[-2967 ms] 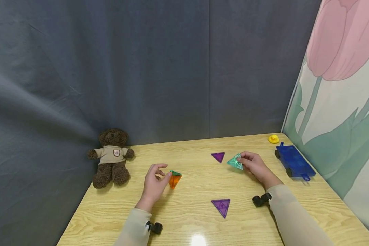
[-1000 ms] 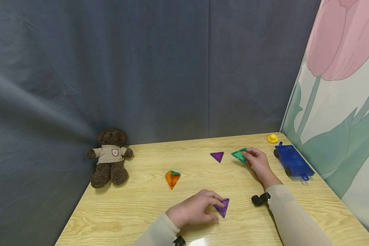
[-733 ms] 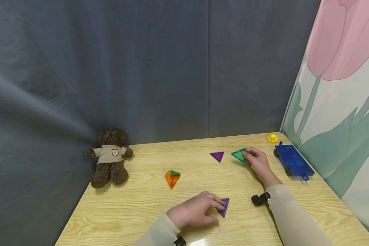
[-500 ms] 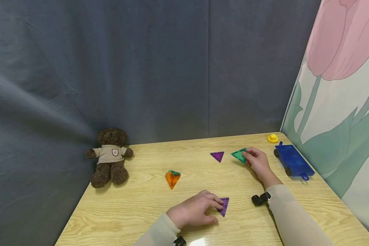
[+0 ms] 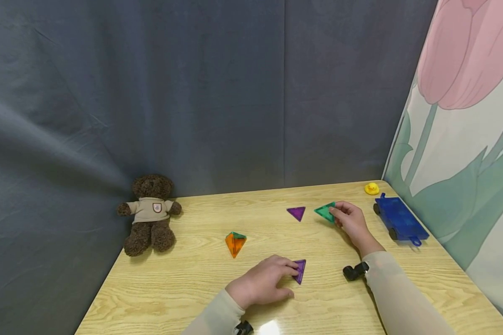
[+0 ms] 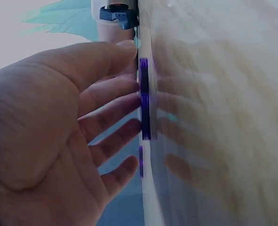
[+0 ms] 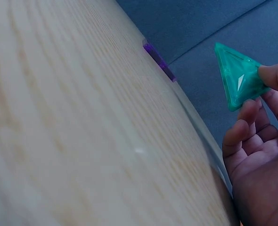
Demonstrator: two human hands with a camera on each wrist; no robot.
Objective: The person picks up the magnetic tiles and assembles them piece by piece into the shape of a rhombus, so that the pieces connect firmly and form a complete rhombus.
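Note:
My left hand [image 5: 265, 283] rests its fingertips on a translucent purple triangular magnetic tile [image 5: 300, 271] lying flat on the table. In the left wrist view its fingers are spread and nearly straight, touching the tile's [image 6: 145, 101] upper face, with the thumb apart from it. My right hand [image 5: 352, 224] pinches a green triangular magnetic tile [image 7: 238, 77] by one corner, thumb on one face, raised above the table. Left of it lies a second purple triangular tile [image 5: 296, 213]. A small orange and green piece of joined triangular tiles [image 5: 235, 244] stands left of the middle.
A brown teddy bear [image 5: 152, 215] in a beige shirt sits at the back left. On the right stand a blue wheeled toy car base [image 5: 402, 219] and a yellow toy duck [image 5: 371, 188]. A dark curtain [image 5: 234, 93] hangs behind the table [image 5: 159, 298].
My left hand has gone from the orange and green piece to the near purple tile and slid it slightly away and leftward. My right hand has moved the green tile a little rightward.

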